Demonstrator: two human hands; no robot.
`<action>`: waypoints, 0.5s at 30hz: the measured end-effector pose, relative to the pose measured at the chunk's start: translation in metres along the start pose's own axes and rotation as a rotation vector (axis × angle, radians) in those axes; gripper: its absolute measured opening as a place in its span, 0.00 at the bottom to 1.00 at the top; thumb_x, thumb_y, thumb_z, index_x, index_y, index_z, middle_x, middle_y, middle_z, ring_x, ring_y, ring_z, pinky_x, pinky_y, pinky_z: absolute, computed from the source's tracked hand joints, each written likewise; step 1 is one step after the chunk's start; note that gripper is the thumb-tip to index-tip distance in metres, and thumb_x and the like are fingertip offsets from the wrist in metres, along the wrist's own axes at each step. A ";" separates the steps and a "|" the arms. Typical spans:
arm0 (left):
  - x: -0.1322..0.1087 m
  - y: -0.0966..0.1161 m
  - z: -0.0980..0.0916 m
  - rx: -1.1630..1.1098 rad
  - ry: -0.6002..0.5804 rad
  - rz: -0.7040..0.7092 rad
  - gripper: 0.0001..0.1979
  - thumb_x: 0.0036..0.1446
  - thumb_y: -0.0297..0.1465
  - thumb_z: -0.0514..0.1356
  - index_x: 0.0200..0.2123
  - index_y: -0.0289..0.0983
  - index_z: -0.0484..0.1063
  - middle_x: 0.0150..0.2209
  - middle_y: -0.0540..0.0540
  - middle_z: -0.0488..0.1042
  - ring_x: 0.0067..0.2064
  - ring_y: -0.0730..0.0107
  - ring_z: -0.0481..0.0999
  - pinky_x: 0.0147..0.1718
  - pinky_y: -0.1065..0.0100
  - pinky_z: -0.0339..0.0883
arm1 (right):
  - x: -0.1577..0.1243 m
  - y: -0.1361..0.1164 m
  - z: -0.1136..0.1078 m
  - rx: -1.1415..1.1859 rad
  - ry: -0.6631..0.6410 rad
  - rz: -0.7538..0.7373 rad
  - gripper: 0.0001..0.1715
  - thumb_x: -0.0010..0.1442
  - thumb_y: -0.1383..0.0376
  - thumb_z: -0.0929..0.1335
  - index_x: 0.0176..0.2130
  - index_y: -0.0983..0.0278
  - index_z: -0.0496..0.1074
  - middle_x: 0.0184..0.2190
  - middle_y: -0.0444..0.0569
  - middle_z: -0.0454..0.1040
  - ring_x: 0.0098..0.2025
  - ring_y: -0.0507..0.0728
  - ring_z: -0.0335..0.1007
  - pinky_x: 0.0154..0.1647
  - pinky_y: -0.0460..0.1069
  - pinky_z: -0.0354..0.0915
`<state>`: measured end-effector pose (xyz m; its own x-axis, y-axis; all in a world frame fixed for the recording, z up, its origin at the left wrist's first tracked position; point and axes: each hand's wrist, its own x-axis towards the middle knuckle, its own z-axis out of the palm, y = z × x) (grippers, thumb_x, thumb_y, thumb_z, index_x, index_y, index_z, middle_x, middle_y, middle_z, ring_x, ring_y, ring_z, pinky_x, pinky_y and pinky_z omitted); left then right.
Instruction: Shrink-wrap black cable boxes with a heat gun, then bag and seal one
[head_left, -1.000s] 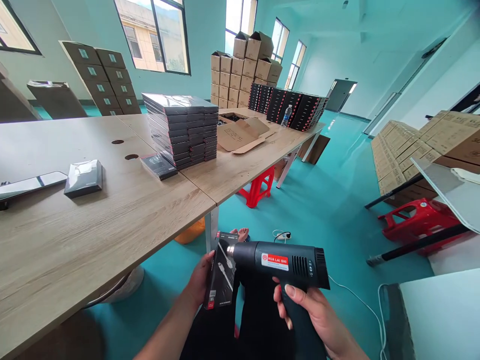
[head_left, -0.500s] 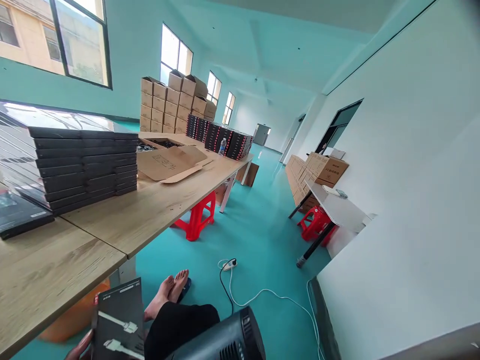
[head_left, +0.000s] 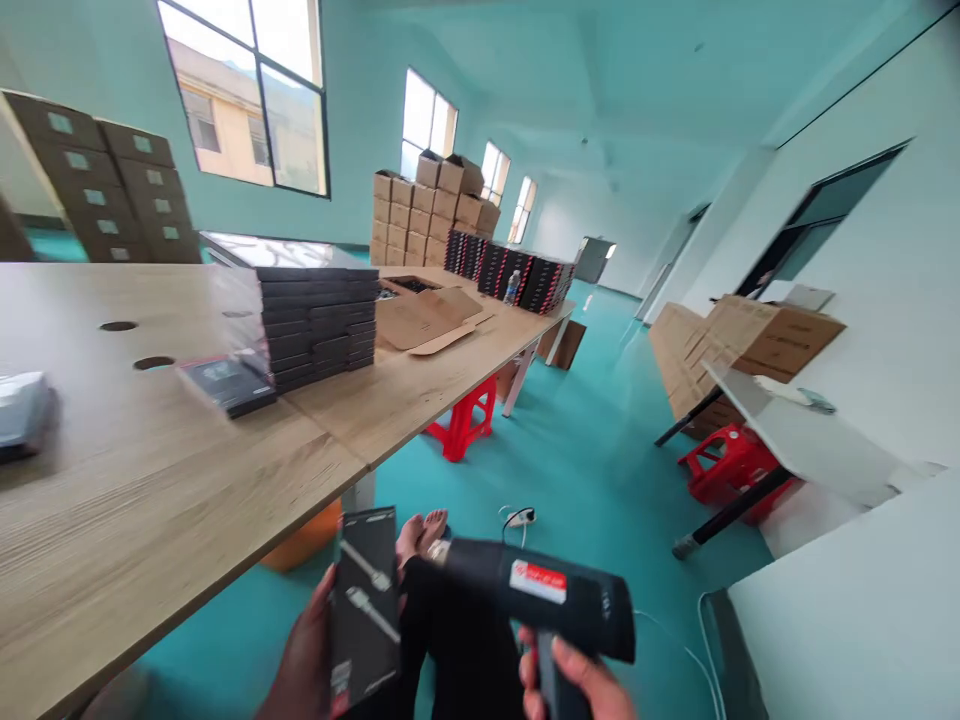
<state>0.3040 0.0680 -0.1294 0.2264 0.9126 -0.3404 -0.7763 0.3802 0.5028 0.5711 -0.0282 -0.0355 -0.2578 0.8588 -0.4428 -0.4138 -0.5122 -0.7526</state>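
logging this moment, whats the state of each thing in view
left hand: gripping the black box, upright
black box: closed, facing the nozzle
right hand: closed round the heat gun handle
heat gun: level, nozzle at the box
stack of boxes: neat, on the table
cardboard carton: flaps open
water bottle: upright
red stool: standing under the table

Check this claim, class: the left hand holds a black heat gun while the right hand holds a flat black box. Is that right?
No, the hands are swapped. In the head view, the right hand grips the black heat gun, while the left hand holds the flat black box.
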 end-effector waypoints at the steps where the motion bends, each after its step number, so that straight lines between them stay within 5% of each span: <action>1: -0.022 0.002 -0.009 -0.009 0.023 -0.013 0.36 0.58 0.48 0.57 0.66 0.40 0.63 0.51 0.39 0.79 0.55 0.41 0.75 0.52 0.44 0.73 | -0.006 0.005 0.001 0.087 0.035 0.036 0.26 0.45 0.50 0.79 0.40 0.63 0.80 0.29 0.46 0.78 0.26 0.51 0.72 0.24 0.45 0.66; 5: -0.074 0.005 -0.024 -0.102 -0.026 -0.107 0.31 0.64 0.45 0.56 0.59 0.25 0.69 0.47 0.30 0.79 0.46 0.44 0.81 0.46 0.49 0.75 | -0.020 0.001 0.005 0.283 0.084 0.119 0.24 0.51 0.58 0.78 0.44 0.69 0.78 0.31 0.49 0.78 0.28 0.50 0.71 0.24 0.44 0.66; 9: -0.076 0.001 -0.017 -0.112 -0.093 -0.126 0.26 0.66 0.43 0.55 0.55 0.27 0.72 0.47 0.32 0.79 0.41 0.51 0.82 0.45 0.56 0.74 | -0.020 -0.009 0.005 0.321 0.048 0.145 0.21 0.56 0.60 0.75 0.46 0.70 0.77 0.32 0.51 0.78 0.29 0.51 0.71 0.25 0.44 0.68; 15: -0.078 0.001 -0.014 -0.034 -0.009 -0.175 0.26 0.64 0.43 0.57 0.52 0.26 0.74 0.43 0.33 0.80 0.39 0.53 0.81 0.40 0.59 0.74 | -0.015 -0.010 0.015 0.271 0.058 0.148 0.21 0.58 0.59 0.73 0.47 0.69 0.77 0.33 0.51 0.78 0.30 0.51 0.72 0.27 0.44 0.68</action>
<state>0.2774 -0.0052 -0.1132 0.3646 0.8344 -0.4133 -0.7442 0.5279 0.4092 0.5656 -0.0365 -0.0140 -0.2857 0.7697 -0.5709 -0.5954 -0.6094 -0.5236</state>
